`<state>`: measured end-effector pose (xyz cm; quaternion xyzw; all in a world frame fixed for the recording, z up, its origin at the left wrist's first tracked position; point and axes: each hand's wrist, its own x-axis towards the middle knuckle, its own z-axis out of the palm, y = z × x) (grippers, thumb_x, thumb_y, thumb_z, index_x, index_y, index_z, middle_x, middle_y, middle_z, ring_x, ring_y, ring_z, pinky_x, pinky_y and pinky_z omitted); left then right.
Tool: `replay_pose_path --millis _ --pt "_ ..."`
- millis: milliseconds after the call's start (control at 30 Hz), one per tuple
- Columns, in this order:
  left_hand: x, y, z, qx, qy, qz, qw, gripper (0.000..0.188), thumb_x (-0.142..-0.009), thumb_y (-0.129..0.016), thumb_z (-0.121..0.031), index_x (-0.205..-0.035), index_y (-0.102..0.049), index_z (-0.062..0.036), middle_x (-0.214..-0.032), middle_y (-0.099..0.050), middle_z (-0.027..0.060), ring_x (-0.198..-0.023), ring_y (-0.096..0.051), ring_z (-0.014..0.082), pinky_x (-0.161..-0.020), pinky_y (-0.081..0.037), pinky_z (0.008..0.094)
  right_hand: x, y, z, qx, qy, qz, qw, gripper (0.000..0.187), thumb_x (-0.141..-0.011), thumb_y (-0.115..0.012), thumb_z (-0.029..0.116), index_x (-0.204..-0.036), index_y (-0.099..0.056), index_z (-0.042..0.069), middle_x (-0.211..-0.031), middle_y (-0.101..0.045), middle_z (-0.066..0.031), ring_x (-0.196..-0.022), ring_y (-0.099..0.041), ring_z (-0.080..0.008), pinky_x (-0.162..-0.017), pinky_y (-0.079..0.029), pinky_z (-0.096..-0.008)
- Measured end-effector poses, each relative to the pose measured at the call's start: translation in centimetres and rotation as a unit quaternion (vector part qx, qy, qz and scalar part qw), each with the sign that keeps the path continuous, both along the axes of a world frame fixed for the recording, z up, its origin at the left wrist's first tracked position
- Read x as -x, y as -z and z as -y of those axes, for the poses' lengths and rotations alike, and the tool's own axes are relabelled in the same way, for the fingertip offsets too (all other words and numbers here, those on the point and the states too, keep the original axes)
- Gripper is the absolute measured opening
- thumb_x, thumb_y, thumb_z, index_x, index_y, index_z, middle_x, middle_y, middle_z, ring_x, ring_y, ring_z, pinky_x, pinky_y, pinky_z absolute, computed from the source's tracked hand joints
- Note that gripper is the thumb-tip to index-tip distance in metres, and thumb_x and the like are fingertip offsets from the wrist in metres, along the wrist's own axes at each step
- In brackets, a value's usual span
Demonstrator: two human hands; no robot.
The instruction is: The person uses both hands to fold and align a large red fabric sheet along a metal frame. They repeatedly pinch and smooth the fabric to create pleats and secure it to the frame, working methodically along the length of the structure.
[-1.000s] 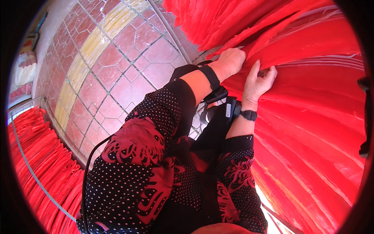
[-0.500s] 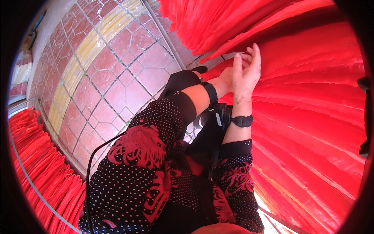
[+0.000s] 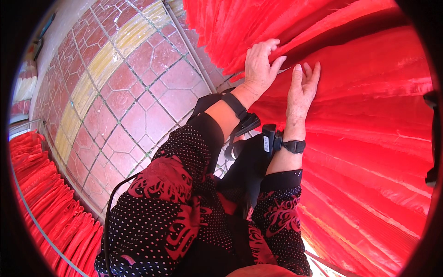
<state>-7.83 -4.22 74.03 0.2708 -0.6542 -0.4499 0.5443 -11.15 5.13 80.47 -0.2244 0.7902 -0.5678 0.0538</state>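
Observation:
Red sheets of thin, cloth-like material point(image 3: 369, 111) hang in deep folds on the right. My left hand point(image 3: 261, 64) is at the edge of the upper bundle of red sheets point(image 3: 249, 23), with fingers stretched forward and thumb apart. Close beside it, my right hand point(image 3: 301, 92) is raised in front of the lower folds, its fingers and thumb spread. Nothing shows in either hand; whether the fingertips touch the material I cannot tell. Each wrist wears a black strap, with a small black device at the left strap point(image 3: 249, 122) and another near the right one point(image 3: 272, 138).
More red folded material point(image 3: 55, 207) hangs in a dense row at the lower left, by a grey curved rail point(image 3: 34, 217). Pink paving tiles point(image 3: 134, 111) with a yellow stripe point(image 3: 92, 78) cover the floor. A metal rail point(image 3: 191, 48) runs past the upper bundle.
My hands, close together before with the left partly behind the right, have parted. The left moved up toward the upper bundle; the right shifted slightly right and down.

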Motion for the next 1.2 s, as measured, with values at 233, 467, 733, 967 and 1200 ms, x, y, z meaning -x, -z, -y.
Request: replay_pose_path --millis 233,467,733,967,1200 --pt "0.0 1.1 -1.2 0.087 0.097 -0.019 0.991 0.009 -0.078 -0.073 -0.007 -0.085 -0.067 -0.0085 -0.077 -0.064 0.0076 -0.073 -0.06 0.029 -0.067 -0.047 0.0395 0.4 -1.2 1.4 0.002 -0.028 -0.075 0.997 0.063 -0.093 -0.069 0.02 -0.142 -0.039 -0.006 -0.127 -0.056 -0.0209 -0.108 -0.059 -0.0217 -0.092 -0.049 -0.0332" --pt "-0.7 1.2 -2.1 0.151 0.154 -0.021 0.976 0.016 -0.074 -0.074 -0.004 -0.089 -0.068 -0.0075 -0.077 -0.063 0.008 -0.072 -0.06 0.0284 -0.067 -0.048 0.0378 1.2 -1.2 0.5 -0.037 0.031 -0.184 0.982 0.019 -0.099 -0.059 0.012 -0.084 -0.056 0.0 -0.068 -0.05 0.0021 -0.066 -0.041 -0.0061 -0.06 -0.042 -0.0231" --pt "-0.7 0.9 -1.7 -0.049 0.166 -0.025 0.985 0.041 -0.08 -0.079 -0.026 -0.109 -0.06 -0.0044 -0.1 -0.061 0.012 -0.073 -0.06 0.0243 -0.067 -0.053 0.0368 1.2 -0.8 -0.7 0.005 0.023 -0.159 0.987 0.018 -0.1 -0.057 0.01 -0.086 -0.056 0.001 -0.075 -0.053 0.0023 -0.071 -0.044 -0.0056 -0.066 -0.043 -0.022" --pt "1.3 2.8 -1.0 0.06 0.175 0.044 0.982 0.022 -0.084 -0.075 -0.019 -0.098 -0.07 -0.0034 -0.084 -0.066 0.0101 -0.073 -0.062 0.0206 -0.064 -0.05 0.0331 1.6 -0.2 -1.7 0.034 0.022 -0.139 0.99 0.016 -0.101 -0.057 0.01 -0.087 -0.056 0.001 -0.08 -0.058 0.0023 -0.075 -0.048 -0.0047 -0.07 -0.044 -0.0213" --pt "2.3 4.0 -0.1 -0.122 0.085 -0.016 0.989 0.012 -0.089 -0.071 -0.013 -0.093 -0.072 -0.0012 -0.076 -0.068 0.0087 -0.066 -0.063 0.0131 -0.063 -0.05 0.028 2.0 0.1 -2.9 0.044 0.053 -0.142 0.987 0.011 -0.1 -0.058 0.009 -0.094 -0.058 0.001 -0.084 -0.06 0.0018 -0.077 -0.05 -0.0048 -0.072 -0.045 -0.0208"
